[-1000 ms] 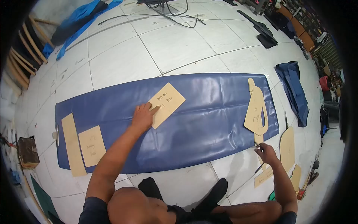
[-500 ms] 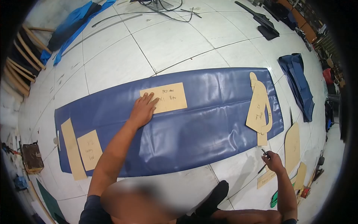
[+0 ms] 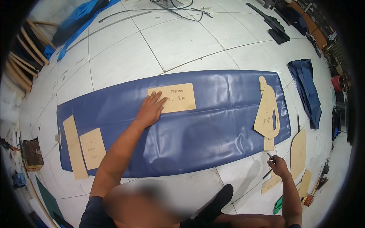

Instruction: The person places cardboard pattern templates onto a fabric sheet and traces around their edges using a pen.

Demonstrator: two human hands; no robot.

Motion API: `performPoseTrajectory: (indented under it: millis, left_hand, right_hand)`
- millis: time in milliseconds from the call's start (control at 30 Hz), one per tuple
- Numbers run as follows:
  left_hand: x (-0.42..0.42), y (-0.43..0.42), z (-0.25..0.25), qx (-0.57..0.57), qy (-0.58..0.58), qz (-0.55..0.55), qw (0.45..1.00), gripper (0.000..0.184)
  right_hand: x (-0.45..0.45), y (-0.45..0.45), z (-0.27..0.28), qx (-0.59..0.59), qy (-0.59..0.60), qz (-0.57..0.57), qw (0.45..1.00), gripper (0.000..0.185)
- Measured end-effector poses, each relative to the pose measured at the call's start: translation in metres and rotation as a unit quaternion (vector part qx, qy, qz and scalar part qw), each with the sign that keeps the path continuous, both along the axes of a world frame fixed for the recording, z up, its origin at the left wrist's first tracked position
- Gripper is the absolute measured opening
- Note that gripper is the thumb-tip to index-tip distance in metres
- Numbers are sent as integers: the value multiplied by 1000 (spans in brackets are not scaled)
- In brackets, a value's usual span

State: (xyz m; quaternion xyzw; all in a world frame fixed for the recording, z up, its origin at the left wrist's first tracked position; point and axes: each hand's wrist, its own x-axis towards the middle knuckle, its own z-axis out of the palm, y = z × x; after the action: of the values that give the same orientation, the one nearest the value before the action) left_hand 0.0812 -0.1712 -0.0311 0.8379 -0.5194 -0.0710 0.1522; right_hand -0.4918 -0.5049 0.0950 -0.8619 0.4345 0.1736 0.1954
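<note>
Fingers spread, my left hand (image 3: 150, 108) lies flat on the left part of a tan rectangular cardboard pattern piece (image 3: 180, 99) with handwriting. That piece rests on a wide sheet of dark blue vinyl (image 3: 197, 136) on the floor. My right hand (image 3: 279, 166) is closed around a slim dark pen (image 3: 270, 155), just off the sheet's lower right edge. A thin dark stick-like object (image 3: 267, 173) shows beside this hand; whether it is held, I cannot tell. Close above the pen is a cluster of cardboard patterns (image 3: 264, 121), including a curved handle shape.
Two more patterns, a long strip (image 3: 75, 148) and a small rectangle (image 3: 92, 148), lie on the sheet's left end. At right are folded dark blue material (image 3: 305, 89) and a long cardboard piece (image 3: 298, 152). A brown box (image 3: 33, 155) stands at left. Cables (image 3: 190, 17) cross the far floor.
The view has shifted slightly, so the sheet and patterns appear a little to the right. Both hands keep nearly the same places, the left on the pattern piece and the right holding the pen.
</note>
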Motion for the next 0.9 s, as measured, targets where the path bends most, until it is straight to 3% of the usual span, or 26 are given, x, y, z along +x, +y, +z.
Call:
performPoseTrajectory:
  millis: [133,300,400,433,533,633,700,767,833,900]
  left_hand:
    - [-22,8,1,25,-39,21,999,47]
    - [-108,53,25,24,-48,57,997,52]
    - [-144,82,46,69,63,83,992,54]
    - [-151,94,47,95,119,89,984,55]
    - [-171,127,36,69,91,73,991,58]
    - [-183,146,40,66,107,73,989,62]
    - [-184,150,41,163,142,96,972,64]
    - [-192,155,42,170,135,95,972,62]
    - [-196,161,28,171,119,114,972,61]
    - [-199,170,11,83,64,121,987,57]
  right_hand:
    - [4,0,9,26,4,-29,999,30]
    - [-5,-9,3,-3,11,-7,1000,32]
    - [-18,-19,-6,-40,23,41,998,39]
    - [-8,-20,2,-30,66,10,997,42]
    - [-6,-58,4,-51,79,30,995,42]
    - [-4,-102,39,-134,109,-16,985,40]
    - [-16,-137,61,-171,61,-66,981,36]
    - [-21,-141,78,-207,-16,-150,966,36]
    - [-46,-136,69,-210,-77,-187,956,37]
    - [-78,-107,49,-206,-63,-274,937,39]
